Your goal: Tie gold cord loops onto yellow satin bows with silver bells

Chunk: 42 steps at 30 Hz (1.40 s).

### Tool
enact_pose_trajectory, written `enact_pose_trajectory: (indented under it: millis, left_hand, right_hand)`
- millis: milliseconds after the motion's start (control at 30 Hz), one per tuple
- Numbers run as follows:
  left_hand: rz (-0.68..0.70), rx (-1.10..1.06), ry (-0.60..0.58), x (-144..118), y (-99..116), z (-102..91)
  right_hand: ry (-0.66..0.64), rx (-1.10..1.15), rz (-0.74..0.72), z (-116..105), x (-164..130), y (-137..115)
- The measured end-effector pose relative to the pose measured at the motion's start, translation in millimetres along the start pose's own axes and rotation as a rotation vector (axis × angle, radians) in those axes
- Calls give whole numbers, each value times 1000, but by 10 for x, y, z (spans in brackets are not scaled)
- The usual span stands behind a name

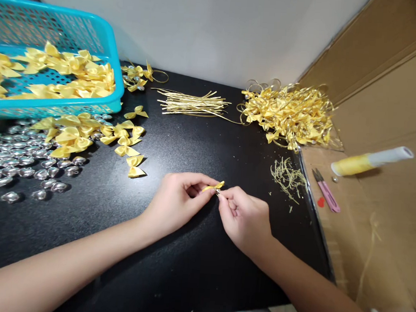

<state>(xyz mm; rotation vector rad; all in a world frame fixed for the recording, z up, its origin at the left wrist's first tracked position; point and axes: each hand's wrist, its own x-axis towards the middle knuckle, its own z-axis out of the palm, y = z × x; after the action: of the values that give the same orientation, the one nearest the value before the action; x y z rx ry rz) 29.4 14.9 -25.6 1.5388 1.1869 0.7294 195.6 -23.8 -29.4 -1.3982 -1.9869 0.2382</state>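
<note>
Over the black table, my left hand (174, 199) pinches a small yellow ribbon bow (219, 185) between thumb and fingers. My right hand (248, 220) meets it from the right, its thumb and fingers closed at the bow's underside. A small shiny bit shows at those right fingertips, too small and covered to name. Loose yellow bows (135, 166) lie to the left of my hands, some piled beside many silver bead-like pieces (26, 160). Beyond my hands rests a bundle of thin gold ties (193, 103).
A turquoise basket (116, 73) of yellow bows stands at the back left. Finished-looking bows with gold loops (292, 114) are heaped at the back right. Wire scraps (287, 178) lie nearer. Pink-handled snips (328, 195) and a yellow-white roll (367, 162) rest on cardboard at right.
</note>
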Motion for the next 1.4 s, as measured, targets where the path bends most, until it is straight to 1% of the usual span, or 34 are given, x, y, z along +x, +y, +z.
enact_pose_trajectory:
  millis: [367,600,700,867,1033,1133,1200,1300,1400]
  left_hand:
    - [-15,27,-8,-5,-3,13]
    - [20,55,-35,-1,10,5]
    - [46,46,-10,2,-5,19]
    - [66,-60,31,-19,-29,44]
    - [93,-70,42,-42,-53,42]
    - [102,-74,51,-41,-69,46]
    - [105,-76,66,-39,-72,47]
    - [118,-79,90,-38,-63,44]
    - [129,-80,91,-39,-45,44]
  right_hand:
    - [-6,30,-7,22,9,14]
    - [16,20,-5,71,1,16]
    - [27,32,8,69,5,12]
    - [7,136,37,16,14,-11]
    - [-33,280,-30,-73,56,30]
    - [-34,296,-75,-104,86,74]
    - [-27,296,-75,-108,95,94]
    - [-33,311,-76,-92,91,111]
    - [-34,322,-126,-71,86,117]
